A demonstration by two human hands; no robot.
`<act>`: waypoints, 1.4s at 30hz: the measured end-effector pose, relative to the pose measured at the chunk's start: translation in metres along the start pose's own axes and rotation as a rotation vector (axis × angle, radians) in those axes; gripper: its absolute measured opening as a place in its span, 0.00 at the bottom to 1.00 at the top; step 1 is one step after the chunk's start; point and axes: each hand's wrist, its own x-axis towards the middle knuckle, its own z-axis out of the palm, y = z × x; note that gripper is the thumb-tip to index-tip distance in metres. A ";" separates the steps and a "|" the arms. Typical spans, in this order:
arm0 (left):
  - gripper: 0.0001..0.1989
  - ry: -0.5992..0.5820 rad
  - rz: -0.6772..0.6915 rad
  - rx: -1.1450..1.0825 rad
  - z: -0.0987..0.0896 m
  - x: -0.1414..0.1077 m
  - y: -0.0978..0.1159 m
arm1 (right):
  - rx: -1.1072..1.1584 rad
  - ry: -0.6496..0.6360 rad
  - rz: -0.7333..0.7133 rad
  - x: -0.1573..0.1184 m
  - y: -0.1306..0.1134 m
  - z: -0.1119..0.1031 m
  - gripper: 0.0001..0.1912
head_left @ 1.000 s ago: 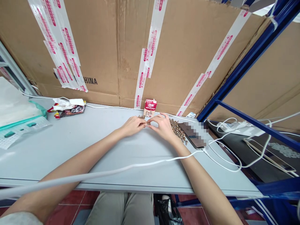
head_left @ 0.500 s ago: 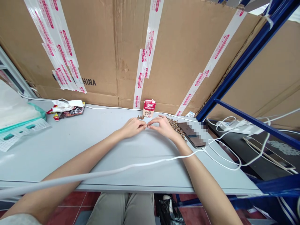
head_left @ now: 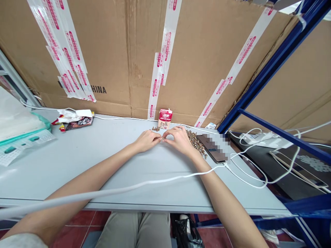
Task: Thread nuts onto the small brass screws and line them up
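Note:
My left hand and my right hand meet over the grey table, fingertips pinched together. Between them is a small brass-coloured metal piece, screw-like but too tiny to make out fully. A heap of similar brass-coloured metal pieces lies to the right of my right hand, partly hidden by it. Several more of these pieces form a small cluster just beyond my left fingers. Behind the fingertips stands a red and cream drink carton.
A phone lies right of the heap, with a white cable running across my forearms. Crumpled snack wrappers and a plastic bag are at the left. Cardboard walls the back; a blue metal post slants at the right.
My right fingers have bent more and opened slightly around the small piece, showing more of it. My left hand stays nearly still. The view has shifted slightly.

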 end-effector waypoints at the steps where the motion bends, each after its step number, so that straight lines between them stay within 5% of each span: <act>1: 0.14 0.007 -0.002 -0.001 0.000 0.000 0.000 | 0.008 -0.003 -0.004 0.000 0.001 0.000 0.08; 16: 0.14 0.040 -0.029 0.011 0.000 -0.001 0.002 | -0.029 0.054 0.008 -0.002 0.000 0.005 0.13; 26: 0.15 -0.043 -0.073 0.114 0.011 -0.002 -0.003 | -0.266 -0.146 -0.042 0.000 0.005 -0.006 0.11; 32: 0.13 0.077 -0.194 0.232 0.001 -0.003 -0.031 | -0.624 -0.167 0.275 -0.013 0.038 -0.021 0.10; 36: 0.17 0.124 -0.259 0.382 -0.005 -0.009 -0.059 | -0.627 -0.207 0.517 -0.024 0.062 -0.034 0.14; 42: 0.19 0.076 -0.230 0.363 0.002 -0.012 -0.078 | -0.393 0.163 0.531 -0.067 0.093 -0.063 0.20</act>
